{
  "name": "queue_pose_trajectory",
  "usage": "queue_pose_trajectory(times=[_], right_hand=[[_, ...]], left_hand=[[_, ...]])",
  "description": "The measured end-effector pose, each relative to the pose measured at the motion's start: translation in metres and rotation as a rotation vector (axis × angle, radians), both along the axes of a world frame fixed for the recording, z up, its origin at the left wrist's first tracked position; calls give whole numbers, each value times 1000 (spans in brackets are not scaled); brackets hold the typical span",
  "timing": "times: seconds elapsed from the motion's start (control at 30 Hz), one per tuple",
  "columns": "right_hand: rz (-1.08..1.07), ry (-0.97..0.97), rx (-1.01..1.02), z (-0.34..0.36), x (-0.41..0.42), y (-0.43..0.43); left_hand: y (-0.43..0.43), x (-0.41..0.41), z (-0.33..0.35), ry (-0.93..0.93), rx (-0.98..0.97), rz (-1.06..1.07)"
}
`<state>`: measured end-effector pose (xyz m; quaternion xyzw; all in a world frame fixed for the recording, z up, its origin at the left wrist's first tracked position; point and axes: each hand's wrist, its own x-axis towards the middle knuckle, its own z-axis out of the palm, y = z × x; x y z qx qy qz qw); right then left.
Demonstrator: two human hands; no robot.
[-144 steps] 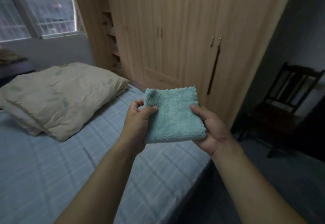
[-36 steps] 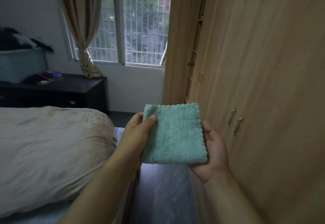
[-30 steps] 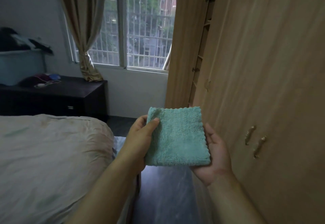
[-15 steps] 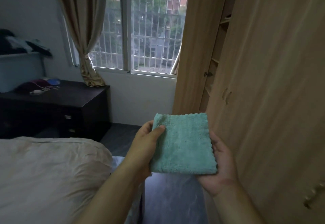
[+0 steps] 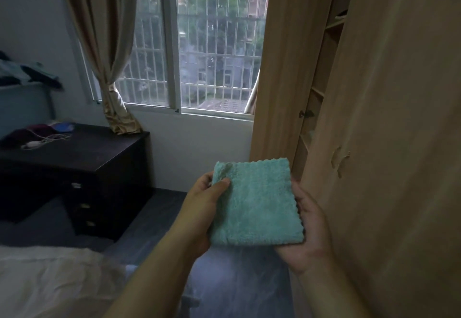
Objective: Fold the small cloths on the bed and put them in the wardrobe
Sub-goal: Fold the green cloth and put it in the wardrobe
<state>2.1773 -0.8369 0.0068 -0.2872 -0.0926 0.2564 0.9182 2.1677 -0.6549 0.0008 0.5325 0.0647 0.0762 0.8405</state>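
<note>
A folded teal cloth [image 5: 254,205] is held up in front of me, between both hands. My left hand [image 5: 202,208] pinches its upper left corner, thumb on top and fingers behind. My right hand [image 5: 309,228] cups the cloth's right edge from underneath, and most of its fingers are hidden behind the fabric. The wooden wardrobe [image 5: 399,118] fills the right side, its closed doors close to my right hand. An open section with shelves [image 5: 321,93] shows beyond the cloth. A pale pillow on the bed [image 5: 50,280] lies at the lower left.
A dark chest of drawers [image 5: 94,168] with cables and small items on top stands at the left under a barred window [image 5: 209,43]. A tied beige curtain [image 5: 112,55] hangs beside it. A strip of dark floor [image 5: 154,223] runs between bed and wardrobe.
I have moved from the bedside along the wardrobe toward the window. The closed doors slid past on the right and the open shelves came nearer. Both hands kept the same hold on the cloth.
</note>
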Motion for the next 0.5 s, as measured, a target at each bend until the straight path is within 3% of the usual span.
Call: queue_pose_trajectory(times=[0.5], right_hand=[[-143,127,-60,-15,254,52]], left_hand=[[56,256,-14,61,-58,-55]])
